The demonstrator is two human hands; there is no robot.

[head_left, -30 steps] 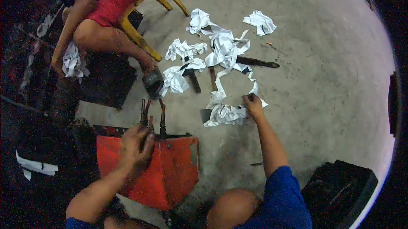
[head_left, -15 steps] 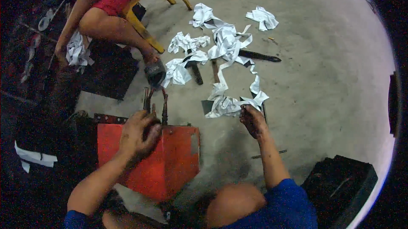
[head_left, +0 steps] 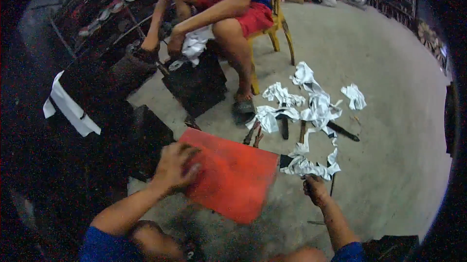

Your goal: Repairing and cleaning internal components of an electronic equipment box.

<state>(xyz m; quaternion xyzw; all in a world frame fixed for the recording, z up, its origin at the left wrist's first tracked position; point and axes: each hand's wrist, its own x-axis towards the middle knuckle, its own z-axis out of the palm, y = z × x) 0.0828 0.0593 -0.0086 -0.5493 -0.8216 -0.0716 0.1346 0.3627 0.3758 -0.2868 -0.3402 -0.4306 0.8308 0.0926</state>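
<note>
My left hand (head_left: 178, 168) is at the left edge of an orange-red metal box (head_left: 233, 172) in front of me. Its fingers are apart and bent, slightly blurred; whether they press on the metal is unclear. My right hand (head_left: 316, 190) is closed with dirty fingertips, just below the crumpled white cloth strips (head_left: 311, 165). Anything inside its fingers is too small to make out. Dark rusty tool ends (head_left: 254, 135) stick up behind the box's far edge.
A person (head_left: 228, 24) on a yellow chair (head_left: 277, 28) handles white cloth over a black block (head_left: 197, 84). White rags (head_left: 318, 109), a dark flat bar (head_left: 343, 131) and wooden-looking handles lie on the concrete. A white strip (head_left: 73, 106) hangs at left; a black box (head_left: 391, 248) stands lower right.
My view has swung up and left, so the scene sits farther right and lower. The box now shows mainly one broad face. My right hand stays closed beside the cloth.
</note>
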